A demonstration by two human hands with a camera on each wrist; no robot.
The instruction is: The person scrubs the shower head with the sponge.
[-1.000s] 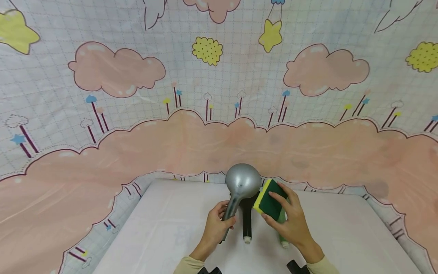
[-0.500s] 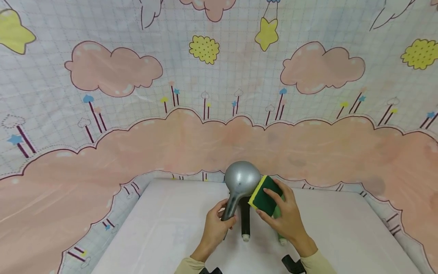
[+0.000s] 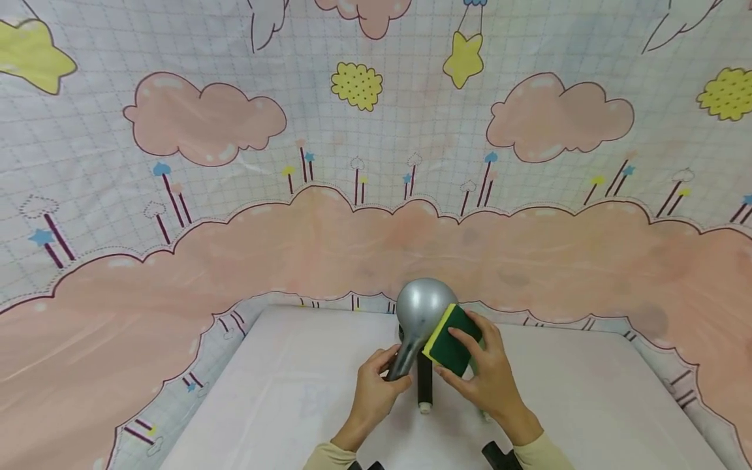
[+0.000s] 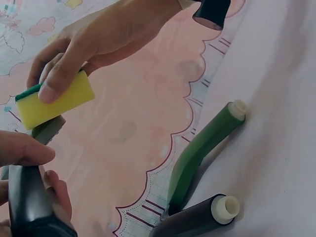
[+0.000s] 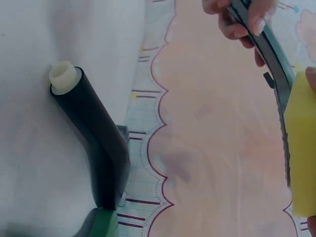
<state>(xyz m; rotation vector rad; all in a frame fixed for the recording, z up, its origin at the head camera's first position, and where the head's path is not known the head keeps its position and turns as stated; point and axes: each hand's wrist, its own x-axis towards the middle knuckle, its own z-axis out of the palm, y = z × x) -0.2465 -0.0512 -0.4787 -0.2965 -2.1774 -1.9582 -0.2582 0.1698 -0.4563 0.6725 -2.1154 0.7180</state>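
My left hand grips the handle of a silver-grey shower head, its rounded back turned up above the table. In my right hand is a sponge, yellow with a dark green scouring side, pinched between thumb and fingers. The sponge's yellow face lies against the right side of the shower head in the head view. From the right wrist, the sponge sits right at the thin edge of the grey shower head. Whatever face the shower head turns downward is hidden.
Below the hands, a black shower head lies on the white table, its pale connector end toward me. A green shower head lies beside it, mostly behind my right hand in the head view. A cloud-patterned cloth hangs behind.
The sponge has moved left and now overlaps the shower head's right side. The shower head has shifted slightly right and tilted a little. Both hands keep their hold.
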